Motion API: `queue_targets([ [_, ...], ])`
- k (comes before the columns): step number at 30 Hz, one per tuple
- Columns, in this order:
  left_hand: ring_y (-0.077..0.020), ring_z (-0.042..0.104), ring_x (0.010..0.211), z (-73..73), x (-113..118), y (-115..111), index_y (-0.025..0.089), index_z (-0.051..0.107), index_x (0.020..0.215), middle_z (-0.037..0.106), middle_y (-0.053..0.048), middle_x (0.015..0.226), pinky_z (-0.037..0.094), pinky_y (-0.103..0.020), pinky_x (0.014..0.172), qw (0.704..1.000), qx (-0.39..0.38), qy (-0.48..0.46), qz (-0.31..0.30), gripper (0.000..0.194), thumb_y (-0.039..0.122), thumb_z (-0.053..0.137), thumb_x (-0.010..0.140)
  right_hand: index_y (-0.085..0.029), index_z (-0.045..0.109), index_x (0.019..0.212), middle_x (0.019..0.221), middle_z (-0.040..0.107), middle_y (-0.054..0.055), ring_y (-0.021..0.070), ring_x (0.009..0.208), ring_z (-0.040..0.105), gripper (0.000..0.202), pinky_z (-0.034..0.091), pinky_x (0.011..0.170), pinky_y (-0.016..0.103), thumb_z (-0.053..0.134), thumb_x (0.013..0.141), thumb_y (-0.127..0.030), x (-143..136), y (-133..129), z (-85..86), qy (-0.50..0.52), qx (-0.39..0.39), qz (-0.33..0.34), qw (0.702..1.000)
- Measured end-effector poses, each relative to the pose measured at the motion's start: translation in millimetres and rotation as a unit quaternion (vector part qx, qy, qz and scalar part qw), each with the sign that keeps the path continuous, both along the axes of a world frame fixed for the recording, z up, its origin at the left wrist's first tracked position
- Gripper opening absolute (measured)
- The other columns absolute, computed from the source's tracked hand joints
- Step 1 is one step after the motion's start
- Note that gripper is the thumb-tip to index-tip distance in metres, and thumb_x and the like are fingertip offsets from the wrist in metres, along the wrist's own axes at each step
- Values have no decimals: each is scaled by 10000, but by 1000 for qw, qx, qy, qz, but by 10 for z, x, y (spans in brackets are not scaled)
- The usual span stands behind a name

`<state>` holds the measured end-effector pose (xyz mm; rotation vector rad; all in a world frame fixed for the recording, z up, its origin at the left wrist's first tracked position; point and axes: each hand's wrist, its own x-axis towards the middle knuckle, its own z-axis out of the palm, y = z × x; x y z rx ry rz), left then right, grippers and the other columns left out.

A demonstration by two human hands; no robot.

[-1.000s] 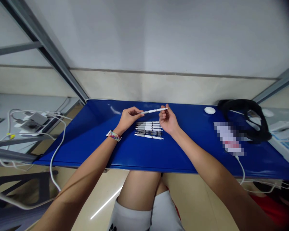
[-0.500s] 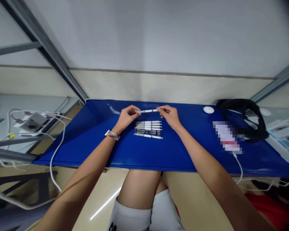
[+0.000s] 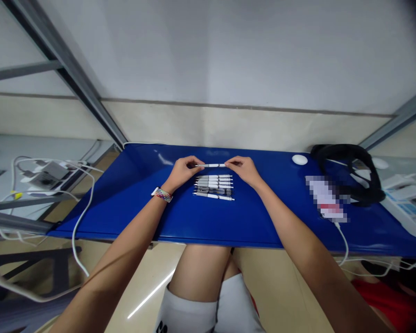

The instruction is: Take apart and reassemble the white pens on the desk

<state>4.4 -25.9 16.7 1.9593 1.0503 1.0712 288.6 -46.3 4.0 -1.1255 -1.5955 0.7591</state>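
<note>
A white pen (image 3: 215,165) with a grey grip lies level between my two hands, just beyond a row of similar pens. My left hand (image 3: 186,170) pinches its grey tip end between thumb and fingers. At the other end, my right hand (image 3: 243,169) has the pen's white end pinched in its fingertips. Closer to me, several white-and-grey pens (image 3: 218,184) lie side by side on the blue tabletop (image 3: 208,224). The nearest pen (image 3: 217,197) sits slightly askew, its right end angled toward me. A woven multicoloured band is on my left wrist.
On the right are a small white oval object (image 3: 299,159), a black strap-like headset (image 3: 350,152) and a pixelated phone-like item (image 3: 326,196) with a white cable (image 3: 345,243). Grey metal posts (image 3: 79,78) flank the table. Cables and adapters (image 3: 48,175) lie on the left surface.
The pen in my hands has come slightly nearer the row and turned from a slight tilt to level. Both hands have lowered a little with it. The row of pens is unchanged.
</note>
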Motion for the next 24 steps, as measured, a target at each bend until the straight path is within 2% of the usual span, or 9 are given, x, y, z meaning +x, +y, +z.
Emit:
queue_targets([
  [5, -219, 707, 850, 28, 29, -44, 227, 832, 998, 812, -64, 949, 537, -347, 808, 999, 12, 42, -12, 200, 381, 769, 888, -294, 865, 876, 911, 811, 43, 230, 826, 709, 100, 523, 787, 374, 790, 874, -361, 28, -38, 43, -51, 6, 26, 998],
  [10, -259, 714, 942, 15, 28, -25, 256, 831, 862, 820, -63, 957, 515, -424, 953, 995, 54, 81, -33, 143, 355, 734, 895, -293, 861, 854, 872, 793, 42, 230, 825, 695, 61, 526, 791, 375, 800, 845, -297, 24, -83, 86, -76, 4, 46, 996],
  [14, -262, 725, 936, -19, 21, 6, 265, 818, 840, 822, -52, 939, 478, -466, 1020, 992, 64, 94, -49, 118, 337, 736, 885, -308, 857, 841, 865, 790, 36, 243, 864, 693, 87, 519, 841, 397, 783, 845, -262, 31, -77, 70, -107, 23, 52, 993],
  [24, -262, 719, 928, -20, 22, 7, 263, 801, 850, 816, -42, 936, 428, -490, 1060, 988, 69, 122, -64, 113, 266, 690, 871, -304, 843, 827, 904, 793, 45, 256, 890, 684, 143, 499, 854, 415, 724, 877, -241, 37, -81, 66, -157, 45, 53, 985],
])
